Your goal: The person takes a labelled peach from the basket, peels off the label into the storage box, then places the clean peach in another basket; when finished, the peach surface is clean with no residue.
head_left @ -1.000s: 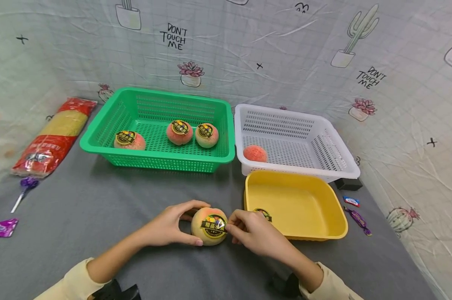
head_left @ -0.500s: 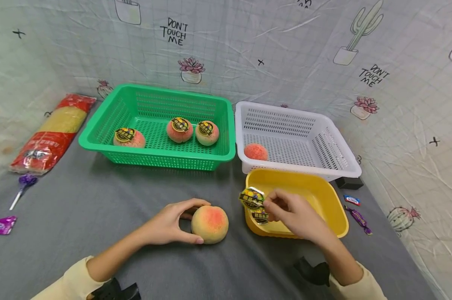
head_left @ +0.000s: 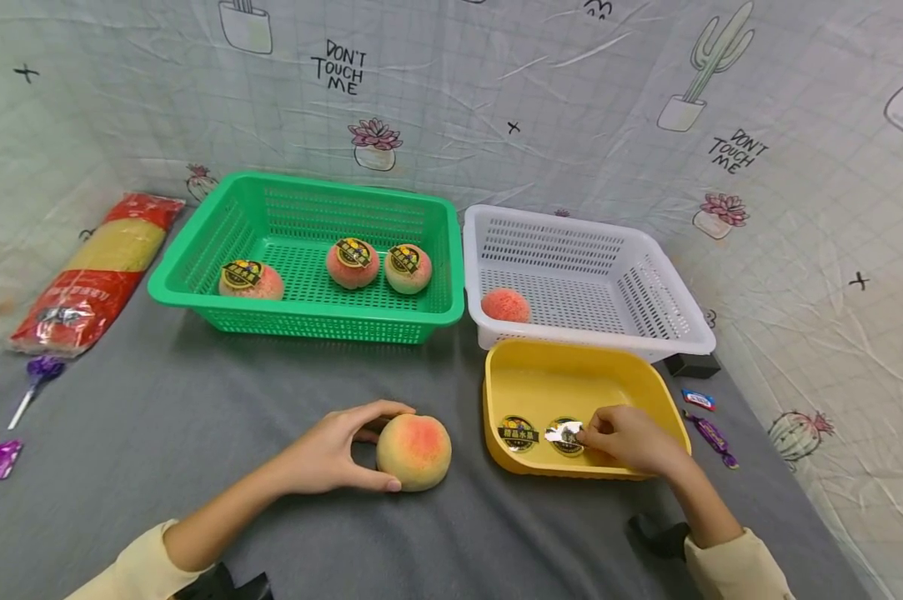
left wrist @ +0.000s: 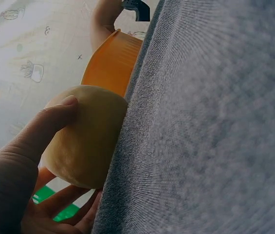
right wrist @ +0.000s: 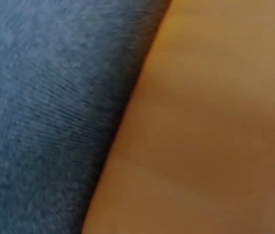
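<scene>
1. Head view, lower middle: the left hand still holds the peach on the grey cloth; its sticker is now gone.
2. Lower right: the right hand pinches that sticker inside the yellow tray, beside another sticker.

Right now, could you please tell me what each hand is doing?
Left hand: holding the peach on the table.
Right hand: pinching a sticker in the yellow tray.

Green basket at back w/ three stickered peaches inside — white basket just beside it, one bare peach in its near corner. Red noodle pack far left, purple lollipop near it — wrapped candies right of centre.
</scene>
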`<action>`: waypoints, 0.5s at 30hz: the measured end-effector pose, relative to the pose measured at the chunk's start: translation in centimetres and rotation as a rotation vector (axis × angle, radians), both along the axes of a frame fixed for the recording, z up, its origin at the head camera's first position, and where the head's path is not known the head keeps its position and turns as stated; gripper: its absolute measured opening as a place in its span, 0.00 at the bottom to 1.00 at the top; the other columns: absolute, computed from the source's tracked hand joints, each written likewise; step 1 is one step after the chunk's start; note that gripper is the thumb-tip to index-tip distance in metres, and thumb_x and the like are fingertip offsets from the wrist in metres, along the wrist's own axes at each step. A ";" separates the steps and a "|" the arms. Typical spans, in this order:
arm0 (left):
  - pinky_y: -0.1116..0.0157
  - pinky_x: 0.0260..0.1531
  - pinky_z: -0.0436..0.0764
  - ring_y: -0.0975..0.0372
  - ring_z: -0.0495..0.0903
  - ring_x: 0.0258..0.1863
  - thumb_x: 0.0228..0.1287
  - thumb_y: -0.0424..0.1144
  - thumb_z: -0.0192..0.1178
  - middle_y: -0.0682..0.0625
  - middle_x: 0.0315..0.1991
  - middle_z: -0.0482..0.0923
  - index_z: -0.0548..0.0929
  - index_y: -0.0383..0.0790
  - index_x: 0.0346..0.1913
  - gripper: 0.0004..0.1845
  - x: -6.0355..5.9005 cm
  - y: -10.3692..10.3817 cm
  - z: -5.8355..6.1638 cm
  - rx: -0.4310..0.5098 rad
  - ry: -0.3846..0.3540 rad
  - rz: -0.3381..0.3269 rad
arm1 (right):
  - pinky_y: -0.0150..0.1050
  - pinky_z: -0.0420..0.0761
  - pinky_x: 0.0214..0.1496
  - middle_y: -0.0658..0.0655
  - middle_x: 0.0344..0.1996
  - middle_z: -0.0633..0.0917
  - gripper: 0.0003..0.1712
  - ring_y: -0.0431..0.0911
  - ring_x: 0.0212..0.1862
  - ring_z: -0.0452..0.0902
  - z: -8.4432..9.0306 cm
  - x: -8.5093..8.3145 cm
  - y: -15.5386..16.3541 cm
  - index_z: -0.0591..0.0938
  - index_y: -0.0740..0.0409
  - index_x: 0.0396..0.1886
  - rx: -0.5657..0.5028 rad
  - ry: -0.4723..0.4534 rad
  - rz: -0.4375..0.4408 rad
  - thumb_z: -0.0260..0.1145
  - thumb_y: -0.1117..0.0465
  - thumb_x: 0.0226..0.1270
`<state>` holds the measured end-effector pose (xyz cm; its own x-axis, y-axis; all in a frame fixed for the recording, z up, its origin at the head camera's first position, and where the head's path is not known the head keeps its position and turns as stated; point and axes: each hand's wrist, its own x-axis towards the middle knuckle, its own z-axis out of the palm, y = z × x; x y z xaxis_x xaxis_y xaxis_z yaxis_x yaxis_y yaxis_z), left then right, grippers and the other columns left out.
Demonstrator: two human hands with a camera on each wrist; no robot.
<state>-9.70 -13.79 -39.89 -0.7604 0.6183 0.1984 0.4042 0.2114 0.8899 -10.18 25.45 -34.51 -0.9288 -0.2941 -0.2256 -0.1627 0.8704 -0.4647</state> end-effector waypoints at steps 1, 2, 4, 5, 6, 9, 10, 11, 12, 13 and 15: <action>0.64 0.47 0.78 0.62 0.76 0.49 0.46 0.50 0.75 0.58 0.54 0.75 0.74 0.45 0.60 0.37 0.0 0.0 0.0 0.000 0.001 0.000 | 0.34 0.65 0.25 0.46 0.16 0.71 0.15 0.42 0.23 0.66 -0.1 -0.1 -0.1 0.76 0.55 0.20 0.017 0.006 -0.001 0.67 0.55 0.62; 0.64 0.47 0.78 0.62 0.76 0.49 0.46 0.50 0.75 0.58 0.54 0.75 0.73 0.44 0.60 0.37 0.0 0.0 0.0 0.001 0.001 -0.001 | 0.34 0.65 0.26 0.46 0.16 0.71 0.15 0.42 0.23 0.66 -0.2 -0.1 -0.2 0.76 0.54 0.20 0.035 0.011 -0.001 0.68 0.55 0.61; 0.64 0.47 0.78 0.62 0.76 0.49 0.46 0.50 0.75 0.58 0.54 0.75 0.73 0.44 0.60 0.38 0.0 0.0 0.1 -0.001 -0.001 -0.001 | 0.35 0.66 0.26 0.47 0.16 0.71 0.15 0.42 0.23 0.66 -0.3 -0.1 -0.4 0.76 0.54 0.19 0.068 0.021 -0.004 0.69 0.55 0.60; 0.64 0.47 0.78 0.62 0.76 0.49 0.45 0.50 0.75 0.58 0.54 0.75 0.73 0.44 0.61 0.38 0.0 0.1 0.2 -0.003 -0.003 -0.002 | 0.35 0.66 0.26 0.47 0.16 0.71 0.15 0.42 0.23 0.66 -0.3 -0.1 -0.5 0.76 0.54 0.19 0.083 0.027 -0.006 0.70 0.54 0.59; 0.64 0.47 0.78 0.63 0.76 0.50 0.45 0.50 0.76 0.58 0.54 0.75 0.73 0.43 0.61 0.38 0.0 0.1 0.2 -0.004 -0.006 -0.003 | 0.35 0.65 0.26 0.47 0.16 0.71 0.15 0.42 0.23 0.66 -0.3 -0.1 -0.5 0.75 0.54 0.19 0.097 0.039 -0.007 0.70 0.54 0.58; 0.64 0.48 0.77 0.62 0.76 0.50 0.46 0.50 0.75 0.57 0.55 0.75 0.73 0.42 0.61 0.39 0.0 0.1 0.3 -0.010 -0.014 -0.007 | 0.36 0.64 0.25 0.48 0.15 0.69 0.17 0.43 0.21 0.65 -0.2 -0.1 -0.9 0.73 0.55 0.18 0.135 0.060 -0.030 0.72 0.54 0.56; 0.64 0.48 0.77 0.63 0.76 0.50 0.46 0.50 0.75 0.57 0.55 0.75 0.73 0.42 0.62 0.39 0.0 0.1 0.4 -0.014 -0.017 -0.007 | 0.36 0.64 0.24 0.49 0.15 0.69 0.18 0.43 0.21 0.65 -0.1 -0.1 -1.0 0.73 0.55 0.18 0.149 0.074 -0.039 0.72 0.54 0.55; 0.64 0.48 0.77 0.63 0.76 0.50 0.46 0.50 0.75 0.58 0.55 0.75 0.72 0.42 0.62 0.39 0.0 0.0 0.4 -0.019 -0.019 -0.008 | 0.36 0.64 0.24 0.49 0.16 0.69 0.18 0.43 0.21 0.65 0.0 -0.1 -1.2 0.73 0.55 0.19 0.153 0.089 -0.047 0.73 0.54 0.55; 0.64 0.48 0.77 0.63 0.76 0.50 0.46 0.50 0.75 0.58 0.55 0.74 0.72 0.42 0.62 0.39 0.0 0.0 0.4 -0.025 -0.019 -0.008 | 0.37 0.65 0.25 0.50 0.17 0.70 0.18 0.44 0.22 0.65 0.1 -0.2 -1.3 0.74 0.56 0.20 0.153 0.102 -0.061 0.73 0.54 0.55; 0.64 0.48 0.77 0.63 0.76 0.50 0.46 0.50 0.75 0.58 0.55 0.74 0.72 0.41 0.62 0.39 0.0 0.0 0.4 -0.032 -0.018 -0.009 | 0.37 0.67 0.25 0.51 0.18 0.71 0.18 0.44 0.23 0.66 0.2 -0.2 -1.5 0.74 0.57 0.21 0.148 0.121 -0.077 0.73 0.54 0.55; 0.64 0.48 0.77 0.63 0.76 0.50 0.47 0.51 0.74 0.58 0.55 0.74 0.72 0.42 0.62 0.39 0.0 0.0 0.5 -0.050 -0.013 -0.014 | 0.39 0.71 0.29 0.52 0.21 0.75 0.16 0.45 0.26 0.69 0.6 -0.3 -2.0 0.76 0.59 0.25 0.123 0.186 -0.097 0.73 0.54 0.55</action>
<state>-9.68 -13.81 -39.37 -0.7542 0.6375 0.1572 0.3955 0.2500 0.8838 -10.48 23.49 -33.95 -0.9802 -0.1823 -0.0770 -0.1483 0.9344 -0.3238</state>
